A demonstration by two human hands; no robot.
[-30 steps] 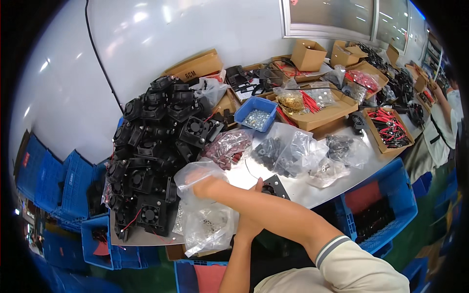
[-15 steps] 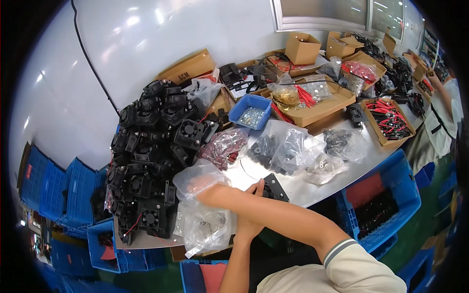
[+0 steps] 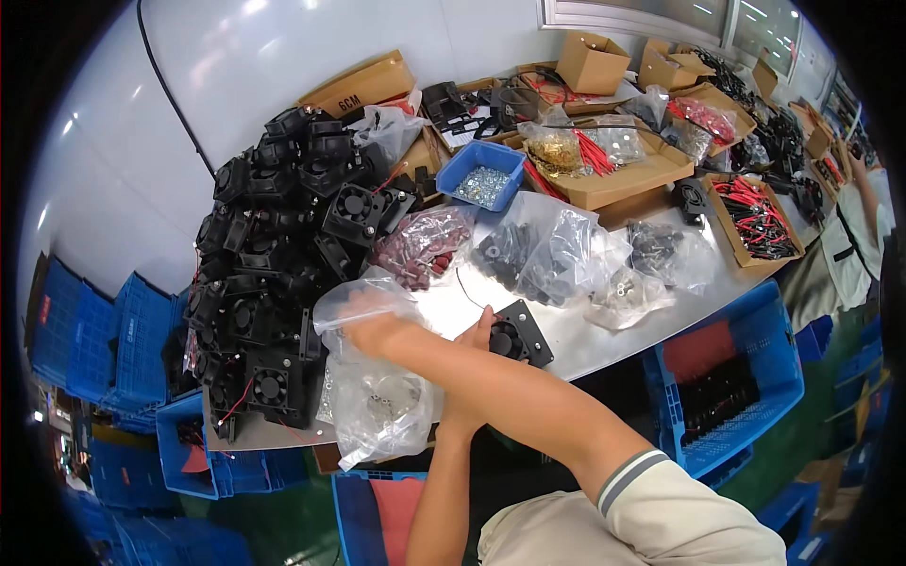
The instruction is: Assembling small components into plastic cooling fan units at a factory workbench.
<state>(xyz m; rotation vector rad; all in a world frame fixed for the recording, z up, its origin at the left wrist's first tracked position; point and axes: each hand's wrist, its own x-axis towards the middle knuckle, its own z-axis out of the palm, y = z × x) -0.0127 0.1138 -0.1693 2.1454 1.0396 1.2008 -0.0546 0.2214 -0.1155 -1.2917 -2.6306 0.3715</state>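
My left hand (image 3: 478, 333) grips a black cooling fan (image 3: 531, 332) with a flat plate and a thin wire, above the metal tabletop; my right forearm crosses over and hides part of this hand. Further left, my right hand (image 3: 372, 327) reaches into the mouth of a clear plastic bag (image 3: 385, 429) with small metal parts at its bottom. Its fingers show only dimly through the plastic. A tall pile of black fans (image 3: 250, 316) stands left of the bag. Beyond my hands lies a bag of dark red parts (image 3: 422, 247).
A blue bin (image 3: 460, 159) of small metal hardware sits behind the bags. Farther right are clear bags of black parts (image 3: 557, 255) and a carton of red and black leads (image 3: 755, 219). Blue crates (image 3: 788, 377) stand below the table edge. Another person (image 3: 849, 236) is at the far right.
The view has shifted, so the table sits slightly higher and to the left. My left hand still has the fan, and my right hand is still in the bag.
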